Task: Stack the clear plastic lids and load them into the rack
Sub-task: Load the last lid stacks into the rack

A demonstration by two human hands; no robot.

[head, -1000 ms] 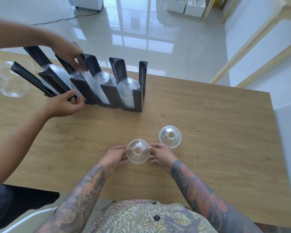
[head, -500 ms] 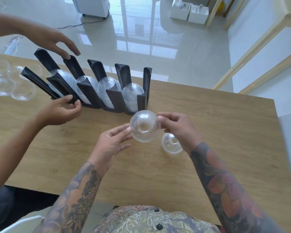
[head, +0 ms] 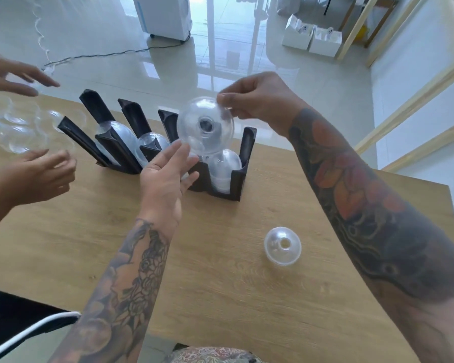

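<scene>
— Where's the lid I'm holding?

— My right hand (head: 257, 100) pinches the rim of a clear dome lid (head: 206, 125) between thumb and fingertips, held up in the air above the black rack (head: 220, 184). It hangs over the rack's right end, where a stack of lids (head: 224, 169) already sits in the last slot.

— And my left?

— My left hand (head: 165, 176) is spread, fingers straight, grasping nothing. Its fingertips reach toward the lower edge of the held lid; I can't tell whether they touch it.

— What else is on the tabletop?

— One loose lid (head: 282, 246) lies dome-up toward the right edge, well apart from the rack. The rack stands along the far edge, with more lids in its left slots. A cluster of clear lids (head: 19, 127) sits near the far left corner. Another person's two hands — the nearer hand (head: 34, 176) and the farther hand (head: 13, 77) — hover at that left side, holding nothing.
</scene>
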